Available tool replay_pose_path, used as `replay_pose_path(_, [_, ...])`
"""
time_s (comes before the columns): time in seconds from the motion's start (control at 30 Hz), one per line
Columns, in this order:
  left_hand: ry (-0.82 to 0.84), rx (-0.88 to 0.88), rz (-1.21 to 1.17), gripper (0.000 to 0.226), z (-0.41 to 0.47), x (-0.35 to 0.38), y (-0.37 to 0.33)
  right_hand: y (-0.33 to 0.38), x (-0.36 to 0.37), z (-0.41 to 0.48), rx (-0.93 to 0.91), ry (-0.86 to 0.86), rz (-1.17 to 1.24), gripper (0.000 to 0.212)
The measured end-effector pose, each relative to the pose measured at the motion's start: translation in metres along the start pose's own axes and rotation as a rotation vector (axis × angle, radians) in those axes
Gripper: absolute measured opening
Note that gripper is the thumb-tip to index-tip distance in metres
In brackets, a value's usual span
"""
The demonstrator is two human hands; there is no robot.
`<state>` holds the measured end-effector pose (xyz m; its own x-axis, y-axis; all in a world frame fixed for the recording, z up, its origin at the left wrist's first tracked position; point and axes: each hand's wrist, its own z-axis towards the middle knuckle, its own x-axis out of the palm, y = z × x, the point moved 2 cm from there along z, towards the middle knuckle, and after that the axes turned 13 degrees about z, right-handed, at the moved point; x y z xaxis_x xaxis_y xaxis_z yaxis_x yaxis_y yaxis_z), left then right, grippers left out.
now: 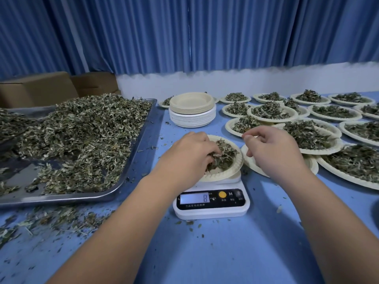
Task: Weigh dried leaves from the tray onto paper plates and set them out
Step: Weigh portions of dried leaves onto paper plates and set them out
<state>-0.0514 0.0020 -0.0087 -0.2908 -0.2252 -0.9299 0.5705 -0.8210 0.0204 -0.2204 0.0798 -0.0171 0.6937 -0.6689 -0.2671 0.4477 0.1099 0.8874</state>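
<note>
A white kitchen scale (211,203) stands mid-table, its display reading 8. On it sits a paper plate (229,171) with a small heap of dried leaves (225,154). My left hand (188,156) reaches into that heap, fingers curled round a clump of leaves. My right hand (272,150) hovers just right of the plate, above an empty paper plate (252,162), thumb and forefinger pinched together; whether a leaf bit is between them is too small to tell. A big metal tray (131,160) at the left holds a large pile of dried leaves (78,136).
A stack of empty paper plates (191,111) stands behind the scale. Several filled plates (307,136) cover the right side of the blue table (225,253). Leaf crumbs (51,220) litter the table's front left. Cardboard boxes (41,89) sit behind the tray, under blue curtains.
</note>
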Motion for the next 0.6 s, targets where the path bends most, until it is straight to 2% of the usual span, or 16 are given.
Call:
replay_pose_path(0.13, [-0.149,-0.046,-0.112,0.021,-0.003,-0.003,0.002,-0.001,-0.001,0.001,-0.004,-0.007,0.0,0.015])
replay_pose_path(0.27, [-0.283,-0.152,-0.326,0.016,-0.007,-0.009,0.004,-0.003,0.0,0.0,-0.007,-0.004,-0.002,0.018])
replay_pose_path(0.47, [-0.355,-0.392,-0.637,0.029,-0.011,-0.011,0.014,-0.003,0.001,-0.001,-0.013,0.013,-0.034,0.018])
replay_pose_path(0.6, [-0.456,-0.467,-0.759,0.03,-0.014,-0.018,0.026,-0.003,0.001,-0.002,-0.008,0.024,-0.031,0.017])
